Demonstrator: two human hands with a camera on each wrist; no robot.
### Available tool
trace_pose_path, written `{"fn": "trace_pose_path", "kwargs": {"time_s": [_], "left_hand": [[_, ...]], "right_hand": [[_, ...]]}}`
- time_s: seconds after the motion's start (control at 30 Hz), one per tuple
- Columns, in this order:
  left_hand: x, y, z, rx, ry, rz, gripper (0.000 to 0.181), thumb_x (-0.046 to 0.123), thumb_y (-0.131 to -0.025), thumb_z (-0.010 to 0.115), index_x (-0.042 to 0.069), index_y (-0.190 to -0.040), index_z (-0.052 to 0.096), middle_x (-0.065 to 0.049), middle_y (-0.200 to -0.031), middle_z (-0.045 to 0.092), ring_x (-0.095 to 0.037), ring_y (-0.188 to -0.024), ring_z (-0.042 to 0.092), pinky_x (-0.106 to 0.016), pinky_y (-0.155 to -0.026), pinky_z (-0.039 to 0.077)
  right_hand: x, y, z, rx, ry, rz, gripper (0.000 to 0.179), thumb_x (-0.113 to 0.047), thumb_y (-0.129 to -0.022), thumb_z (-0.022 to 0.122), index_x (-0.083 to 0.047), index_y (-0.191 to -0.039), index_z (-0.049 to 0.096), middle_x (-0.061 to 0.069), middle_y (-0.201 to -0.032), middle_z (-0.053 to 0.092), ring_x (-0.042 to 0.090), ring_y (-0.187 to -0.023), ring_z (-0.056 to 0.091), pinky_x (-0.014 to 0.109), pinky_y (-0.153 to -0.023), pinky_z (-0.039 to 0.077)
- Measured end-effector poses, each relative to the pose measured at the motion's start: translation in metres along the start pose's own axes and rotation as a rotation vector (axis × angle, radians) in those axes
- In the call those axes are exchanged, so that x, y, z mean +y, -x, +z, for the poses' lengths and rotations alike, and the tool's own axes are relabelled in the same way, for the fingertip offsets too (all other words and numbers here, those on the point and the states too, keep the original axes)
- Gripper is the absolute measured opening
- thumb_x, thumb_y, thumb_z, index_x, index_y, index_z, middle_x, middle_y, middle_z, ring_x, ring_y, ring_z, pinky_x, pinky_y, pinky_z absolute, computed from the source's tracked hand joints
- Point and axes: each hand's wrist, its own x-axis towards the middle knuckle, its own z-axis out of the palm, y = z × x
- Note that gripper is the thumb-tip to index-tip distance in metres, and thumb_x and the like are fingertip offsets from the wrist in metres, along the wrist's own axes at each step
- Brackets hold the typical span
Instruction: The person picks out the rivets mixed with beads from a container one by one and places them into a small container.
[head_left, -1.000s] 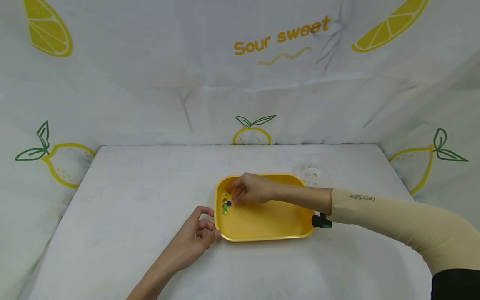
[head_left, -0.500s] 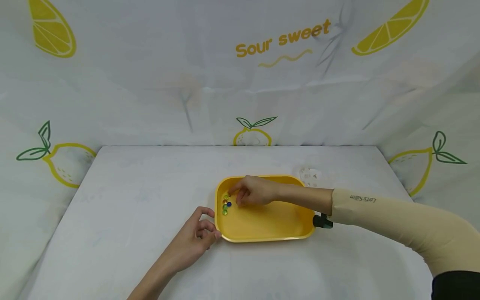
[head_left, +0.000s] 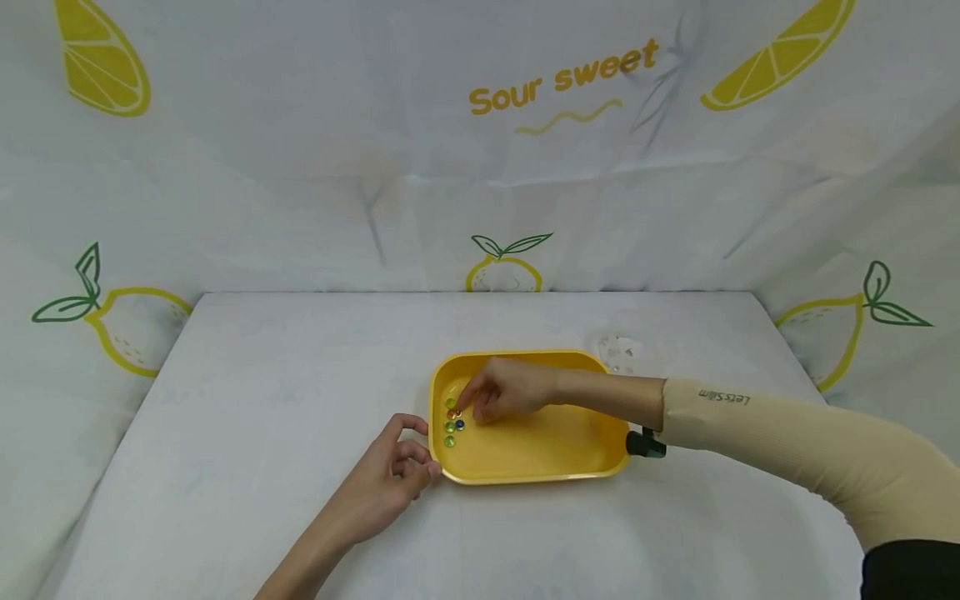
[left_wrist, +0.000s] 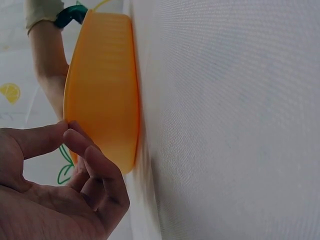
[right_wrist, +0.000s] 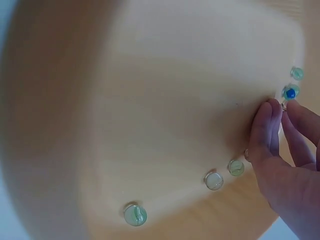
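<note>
A yellow tray (head_left: 540, 450) holds several small glass marbles (head_left: 450, 442) along its left end. My left hand (head_left: 382, 483) holds the tray's near left corner, with thumb and curled fingers at the rim. In the left wrist view, the left fingers (left_wrist: 107, 170) lie against the tray's outer wall. Inside the tray, my right hand (head_left: 513, 387) has its index finger stretched out to a marble, its other fingers curled. The right wrist view shows a blue marble (right_wrist: 290, 92) just beyond the right fingertips and a greenish marble (right_wrist: 135, 214) apart from the others.
A clear, shallow object (head_left: 619, 353) with small dark specks stands behind the tray's right end. White cloth covers the table (head_left: 300, 358), and a lemon-print backdrop (head_left: 300, 150) rises behind it. The right wrist carries a black strap-on device (head_left: 645, 442).
The right index finger has straightened and moved toward the near side of the tray. The marbles beside it have shifted the same way. My left hand and the tray have stayed in place.
</note>
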Motion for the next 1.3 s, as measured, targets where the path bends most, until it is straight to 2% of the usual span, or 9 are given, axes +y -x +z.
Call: {"fn": "trace_pose_path", "kwargs": {"time_s": [0.3, 0.53, 0.67, 0.9, 1.3], "left_hand": [[0.0, 0.0, 0.0, 0.006, -0.005, -0.005, 0.045, 0.015, -0.101, 0.072, 0.012, -0.139, 0.048, -0.009, -0.097, 0.072, -0.015, -0.072, 0.057, -0.023, -0.063, 0.044], [0.0, 0.0, -0.001, -0.001, -0.005, -0.001, 0.045, 0.015, -0.101, 0.071, 0.012, -0.139, 0.047, -0.008, -0.097, 0.072, -0.014, -0.071, 0.057, -0.023, -0.063, 0.044], [-0.002, 0.0, -0.001, -0.006, -0.003, 0.002, 0.046, 0.015, -0.101, 0.071, 0.011, -0.14, 0.046, -0.008, -0.097, 0.072, -0.015, -0.072, 0.058, -0.023, -0.063, 0.044], [-0.004, 0.001, -0.002, -0.02, 0.004, 0.029, 0.05, 0.016, -0.101, 0.072, 0.01, -0.142, 0.044, -0.009, -0.099, 0.072, -0.015, -0.071, 0.057, -0.023, -0.063, 0.043], [-0.003, 0.001, -0.002, -0.018, 0.002, 0.022, 0.048, 0.015, -0.101, 0.071, 0.01, -0.141, 0.045, -0.009, -0.097, 0.072, -0.013, -0.07, 0.056, -0.022, -0.062, 0.043]], "right_hand": [[-0.003, 0.001, 0.001, -0.071, -0.026, -0.018, 0.033, 0.003, -0.102, 0.064, -0.001, -0.134, 0.074, 0.011, -0.097, 0.076, 0.002, -0.077, 0.058, 0.015, -0.075, 0.05], [-0.006, 0.0, 0.003, -0.102, -0.028, -0.007, 0.032, 0.001, -0.104, 0.065, -0.002, -0.134, 0.075, 0.01, -0.112, 0.08, 0.002, -0.075, 0.057, 0.014, -0.074, 0.05], [-0.009, -0.001, 0.005, -0.115, -0.024, -0.018, 0.031, 0.002, -0.103, 0.065, -0.001, -0.132, 0.075, 0.014, -0.106, 0.079, 0.002, -0.077, 0.058, 0.014, -0.076, 0.051], [-0.012, -0.005, 0.009, -0.097, 0.038, -0.065, 0.023, 0.003, -0.101, 0.068, 0.004, -0.122, 0.077, 0.016, -0.101, 0.081, -0.001, -0.078, 0.06, 0.013, -0.077, 0.053], [-0.015, -0.008, 0.016, -0.065, 0.042, 0.013, 0.009, 0.0, -0.098, 0.076, 0.0, -0.106, 0.081, 0.008, -0.098, 0.082, 0.0, -0.076, 0.062, 0.014, -0.076, 0.055]]}}
